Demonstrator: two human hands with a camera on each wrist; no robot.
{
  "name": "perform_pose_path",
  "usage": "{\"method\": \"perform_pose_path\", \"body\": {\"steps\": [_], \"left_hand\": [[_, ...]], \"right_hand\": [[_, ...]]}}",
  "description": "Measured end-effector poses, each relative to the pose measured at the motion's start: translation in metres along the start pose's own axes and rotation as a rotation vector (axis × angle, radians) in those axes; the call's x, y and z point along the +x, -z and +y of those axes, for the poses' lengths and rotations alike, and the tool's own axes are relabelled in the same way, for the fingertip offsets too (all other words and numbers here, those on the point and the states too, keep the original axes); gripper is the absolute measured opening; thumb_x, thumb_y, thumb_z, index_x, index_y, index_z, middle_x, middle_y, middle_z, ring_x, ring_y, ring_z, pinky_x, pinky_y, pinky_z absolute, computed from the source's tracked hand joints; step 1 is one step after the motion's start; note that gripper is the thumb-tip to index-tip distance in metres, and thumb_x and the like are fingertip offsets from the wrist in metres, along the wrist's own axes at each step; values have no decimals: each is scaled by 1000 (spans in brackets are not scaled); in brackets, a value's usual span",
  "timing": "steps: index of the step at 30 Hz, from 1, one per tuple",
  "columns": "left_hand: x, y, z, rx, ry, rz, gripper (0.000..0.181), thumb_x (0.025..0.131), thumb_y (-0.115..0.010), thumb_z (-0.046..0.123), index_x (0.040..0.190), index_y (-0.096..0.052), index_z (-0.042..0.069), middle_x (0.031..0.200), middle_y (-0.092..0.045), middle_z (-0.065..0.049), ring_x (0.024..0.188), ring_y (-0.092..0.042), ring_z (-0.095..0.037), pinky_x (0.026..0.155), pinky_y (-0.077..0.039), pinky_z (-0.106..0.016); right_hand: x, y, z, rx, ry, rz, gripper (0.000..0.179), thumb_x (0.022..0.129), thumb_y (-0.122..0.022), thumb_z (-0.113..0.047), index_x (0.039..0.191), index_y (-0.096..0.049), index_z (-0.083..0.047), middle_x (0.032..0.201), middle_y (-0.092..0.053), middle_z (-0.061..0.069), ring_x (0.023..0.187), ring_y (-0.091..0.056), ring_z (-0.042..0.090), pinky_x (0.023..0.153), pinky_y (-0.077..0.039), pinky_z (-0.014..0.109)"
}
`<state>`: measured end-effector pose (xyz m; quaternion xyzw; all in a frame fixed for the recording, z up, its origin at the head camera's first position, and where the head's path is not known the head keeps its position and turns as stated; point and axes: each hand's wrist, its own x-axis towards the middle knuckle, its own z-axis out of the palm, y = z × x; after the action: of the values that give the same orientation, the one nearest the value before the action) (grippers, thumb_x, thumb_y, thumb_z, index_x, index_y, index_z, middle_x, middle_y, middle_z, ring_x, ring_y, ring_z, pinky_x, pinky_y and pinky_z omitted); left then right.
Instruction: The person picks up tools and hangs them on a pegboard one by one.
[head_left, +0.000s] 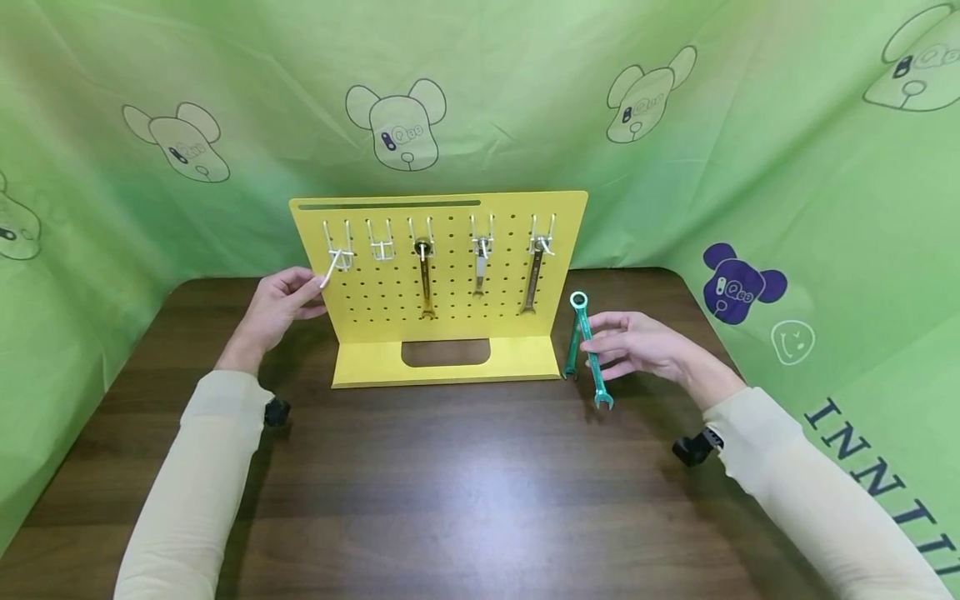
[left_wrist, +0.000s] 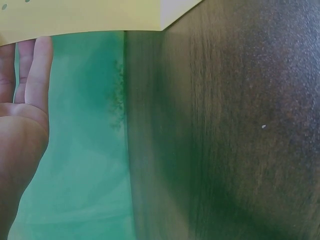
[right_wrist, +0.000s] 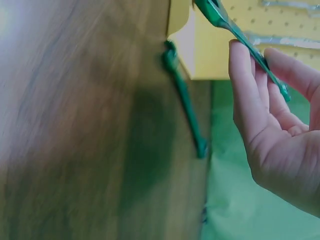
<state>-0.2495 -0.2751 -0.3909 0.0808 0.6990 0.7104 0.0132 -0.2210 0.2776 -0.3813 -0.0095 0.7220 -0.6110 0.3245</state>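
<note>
My right hand pinches a green combination wrench between thumb and fingers, ring end up, just right of the yellow pegboard. In the right wrist view the held wrench slants across the fingertips. A second green wrench lies on the table beside the board's right end, partly behind the held one in the head view. At the board's left edge, my left hand holds the edge, its thumb near the tip of the leftmost white hook. The left wrist view shows fingers reaching the edge, their tips hidden.
Three wrenches hang on white hooks: a bronze one, a short silver one and a dark one. Another double hook bears no tool. A green printed cloth surrounds the brown table.
</note>
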Motion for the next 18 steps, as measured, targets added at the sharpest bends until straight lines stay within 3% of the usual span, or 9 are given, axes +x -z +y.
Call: {"method": "perform_pose_path", "body": {"steps": [5, 10, 15, 18], "left_hand": [[1, -2, -1, 0, 8, 3, 6, 99, -66, 11, 99, -72, 8, 92, -68, 0, 87, -69, -11, 80, -63, -30], [2, -4, 0, 0, 7, -2, 6, 99, -67, 11, 99, -72, 8, 92, -69, 1, 86, -69, -11, 80, -63, -30], [0, -4, 2, -4, -3, -4, 5, 99, -67, 10, 100, -71, 7, 93, -69, 0, 87, -69, -11, 80, -63, -30], [-2, -2, 2, -1, -3, -6, 5, 99, -67, 11, 99, -71, 8, 94, -68, 0, 87, -69, -11, 81, -63, -30]], "right_hand": [[-6, -18, -12, -21, 51, -81, 25, 97, -68, -6, 120, -60, -12, 103, -74, 13, 97, -72, 35, 85, -62, 53], [-7, -38, -26, -49, 87, -130, 25, 97, -70, -6, 119, -60, -8, 101, -74, 15, 87, -73, 29, 81, -63, 51], [-4, -62, -40, -83, 121, -138, 30, 93, -74, -6, 119, -59, -4, 97, -74, 13, 79, -73, 25, 76, -64, 49], [0, -78, -48, -94, 146, -131, 31, 91, -77, -7, 118, -61, -3, 98, -74, 15, 81, -73, 28, 77, -63, 54]]}}
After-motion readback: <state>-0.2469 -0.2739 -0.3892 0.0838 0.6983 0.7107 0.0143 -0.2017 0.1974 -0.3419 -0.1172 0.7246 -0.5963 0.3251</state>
